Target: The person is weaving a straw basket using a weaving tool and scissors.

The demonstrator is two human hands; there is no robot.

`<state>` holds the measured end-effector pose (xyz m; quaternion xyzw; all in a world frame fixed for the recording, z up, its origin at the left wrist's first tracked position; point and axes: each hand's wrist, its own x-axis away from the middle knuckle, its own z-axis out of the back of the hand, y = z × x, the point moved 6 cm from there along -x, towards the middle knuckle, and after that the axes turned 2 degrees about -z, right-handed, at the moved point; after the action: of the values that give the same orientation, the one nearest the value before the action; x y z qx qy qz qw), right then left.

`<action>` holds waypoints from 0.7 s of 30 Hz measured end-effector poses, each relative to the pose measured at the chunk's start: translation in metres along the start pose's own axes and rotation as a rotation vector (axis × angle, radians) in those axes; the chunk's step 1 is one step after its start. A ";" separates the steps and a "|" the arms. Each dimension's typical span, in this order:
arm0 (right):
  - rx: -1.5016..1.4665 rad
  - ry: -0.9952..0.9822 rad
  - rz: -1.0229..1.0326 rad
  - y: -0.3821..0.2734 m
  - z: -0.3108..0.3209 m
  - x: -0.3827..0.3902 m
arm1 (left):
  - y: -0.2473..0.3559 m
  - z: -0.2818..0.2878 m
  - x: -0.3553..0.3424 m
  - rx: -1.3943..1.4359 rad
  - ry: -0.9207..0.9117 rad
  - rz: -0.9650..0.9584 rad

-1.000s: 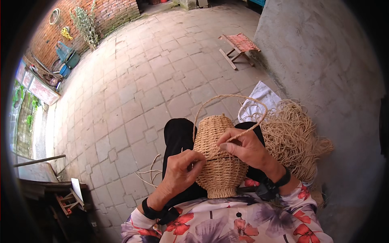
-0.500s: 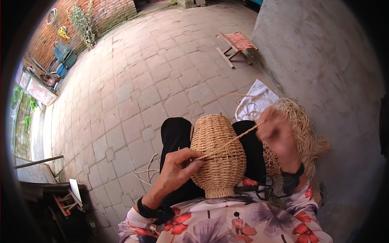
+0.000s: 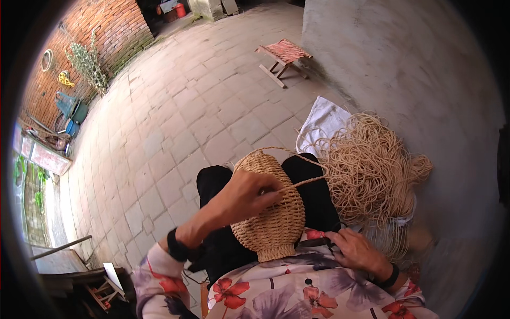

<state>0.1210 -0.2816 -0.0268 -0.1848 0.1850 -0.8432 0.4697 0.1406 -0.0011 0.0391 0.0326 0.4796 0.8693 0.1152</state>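
Note:
A woven straw-coloured basket, rounded in the middle and narrower at its near rim, lies on its side across my lap. My left hand reaches over it, thumb and fingers pinched together at the twisted cord on its upper side. That cord loops out to the right from the weave and bends back toward the basket's far end. Low on the right, my right hand rests at my lap with its fingers closed around the end of a dark, slim tool; its kind is hard to make out.
A big tangled heap of tan cord lies to my right, partly over a white cloth. Ahead stands a low folding stool beside a grey wall. Wooden pieces are at lower left on the paved ground.
My right hand has let go of the cord and dropped to the dark tool at my lap. My left hand has moved up and right across the basket. The cord, taut before, now hangs in a loop.

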 end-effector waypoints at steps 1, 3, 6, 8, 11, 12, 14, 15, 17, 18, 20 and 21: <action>-0.009 0.034 0.005 -0.003 0.000 0.000 | -0.003 -0.001 -0.013 -0.011 0.001 0.001; -0.021 0.075 0.015 0.001 -0.002 0.001 | 0.001 -0.012 -0.042 -0.126 -0.106 -0.189; -0.227 0.019 -0.052 0.024 -0.008 0.012 | 0.014 -0.030 -0.087 0.079 -0.356 0.175; -0.321 0.039 -0.044 0.030 -0.008 0.017 | 0.019 -0.040 -0.105 0.081 -0.385 0.182; -0.057 0.189 -0.031 0.021 -0.014 0.020 | 0.027 -0.061 -0.122 0.103 -0.436 0.195; -0.062 0.199 -0.039 0.024 -0.015 0.021 | 0.032 -0.067 -0.127 0.121 -0.456 0.190; 0.071 0.360 0.039 0.027 -0.011 0.023 | 0.037 -0.075 -0.134 0.131 -0.469 0.223; 0.065 0.370 0.029 0.034 -0.014 0.026 | 0.040 -0.080 -0.135 0.146 -0.475 0.260; -0.142 0.169 -0.034 0.054 -0.032 0.031 | 0.046 -0.083 -0.135 0.109 -0.480 0.234; -0.145 0.182 -0.044 0.062 -0.035 0.033 | 0.051 -0.083 -0.138 0.079 -0.477 0.203; -0.421 0.176 -0.043 0.080 -0.042 0.035 | 0.061 -0.081 -0.146 -0.056 -0.521 0.098; -0.422 0.189 -0.056 0.094 -0.049 0.040 | 0.066 -0.082 -0.151 -0.178 -0.555 -0.005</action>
<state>0.1456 -0.3549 -0.1092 -0.2041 0.3951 -0.8121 0.3779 0.2627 -0.1377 0.0582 0.2577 0.3516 0.8655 0.2466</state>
